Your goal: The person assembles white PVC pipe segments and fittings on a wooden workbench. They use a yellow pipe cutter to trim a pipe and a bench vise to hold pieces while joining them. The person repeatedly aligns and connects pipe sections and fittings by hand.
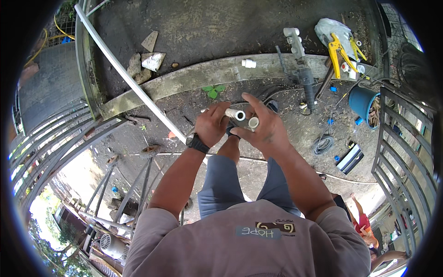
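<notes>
My left hand point(210, 125), with a dark watch at its wrist, is closed around a short white plastic pipe point(233, 113). The pipe's open end points to the right. Facing it, my right hand point(270, 128) grips a small white round pipe fitting point(254, 123) near the thumb, with its opening showing. A small gap separates the pipe end from the fitting. Both hands are held up in front of my body, above the dirt ground. Part of the pipe is hidden by my left fingers.
A long white pipe point(122, 70) slants down at the left. Along the concrete ledge point(184, 79) lie a white fitting point(248, 63), a power tool point(305, 83) and a yellow pipe cutter point(335, 51). A blue bucket point(361, 101) and coiled cable point(322, 145) are to the right. Another person point(363, 226) is at lower right.
</notes>
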{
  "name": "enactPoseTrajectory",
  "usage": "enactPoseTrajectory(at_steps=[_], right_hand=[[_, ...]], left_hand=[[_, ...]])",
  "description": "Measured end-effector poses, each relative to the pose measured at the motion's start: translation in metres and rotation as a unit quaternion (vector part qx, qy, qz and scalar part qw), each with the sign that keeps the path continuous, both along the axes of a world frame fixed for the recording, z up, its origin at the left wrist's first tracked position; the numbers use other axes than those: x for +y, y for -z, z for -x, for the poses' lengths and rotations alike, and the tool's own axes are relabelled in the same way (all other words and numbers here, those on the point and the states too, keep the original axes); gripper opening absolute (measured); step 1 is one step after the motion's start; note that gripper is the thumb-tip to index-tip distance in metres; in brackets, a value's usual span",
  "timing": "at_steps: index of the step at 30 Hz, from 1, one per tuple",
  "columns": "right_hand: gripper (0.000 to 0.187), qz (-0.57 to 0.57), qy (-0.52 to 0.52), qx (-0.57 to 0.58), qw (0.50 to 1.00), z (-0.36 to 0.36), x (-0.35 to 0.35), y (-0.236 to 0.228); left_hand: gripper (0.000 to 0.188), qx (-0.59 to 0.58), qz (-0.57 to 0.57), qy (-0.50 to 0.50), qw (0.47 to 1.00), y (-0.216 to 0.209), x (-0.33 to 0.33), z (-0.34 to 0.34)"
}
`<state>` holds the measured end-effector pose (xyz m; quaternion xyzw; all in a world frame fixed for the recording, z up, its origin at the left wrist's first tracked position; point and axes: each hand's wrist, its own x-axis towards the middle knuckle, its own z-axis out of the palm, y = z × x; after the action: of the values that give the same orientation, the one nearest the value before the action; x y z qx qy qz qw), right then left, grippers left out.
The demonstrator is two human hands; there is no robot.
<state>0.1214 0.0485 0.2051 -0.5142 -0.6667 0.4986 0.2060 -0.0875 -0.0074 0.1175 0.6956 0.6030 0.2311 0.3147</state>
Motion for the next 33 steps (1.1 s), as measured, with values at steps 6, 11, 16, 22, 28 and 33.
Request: enactPoseTrajectory(at_steps=[6, 11, 16, 22, 28, 33], right_hand=[[0.065, -0.208, 0.061, -0.077, 0.973, -0.045, 0.050, -0.028], [0.068, -0.247, 0.138, 0.007, 0.959, -0.081, 0.123, -0.037], [0.047, -0.273, 0.129, 0.040, 0.953, -0.104, 0.182, -0.040], [0.035, -0.076, 0.092, -0.052, 0.992, -0.146, 0.221, -0.048], [0.031, -0.060, 0.343, 0.021, 0.937, -0.190, 0.250, 0.031], [0.042, -0.046, 0.312, -0.084, 0.945, -0.239, 0.257, 0.028]], left_hand=[[0.051, 0.044, -0.052, 0.024, 0.997, -0.059, 0.065, -0.067], [0.055, -0.009, -0.034, 0.012, 0.999, -0.096, 0.130, -0.092], [0.051, -0.071, -0.002, 0.008, 0.997, -0.128, 0.167, -0.108], [0.047, -0.058, 0.054, 0.025, 0.997, -0.139, 0.181, -0.130], [0.049, -0.033, 0.078, -0.003, 0.996, -0.130, 0.188, -0.141], [0.052, 0.012, 0.095, 0.019, 0.995, -0.117, 0.206, -0.152]])
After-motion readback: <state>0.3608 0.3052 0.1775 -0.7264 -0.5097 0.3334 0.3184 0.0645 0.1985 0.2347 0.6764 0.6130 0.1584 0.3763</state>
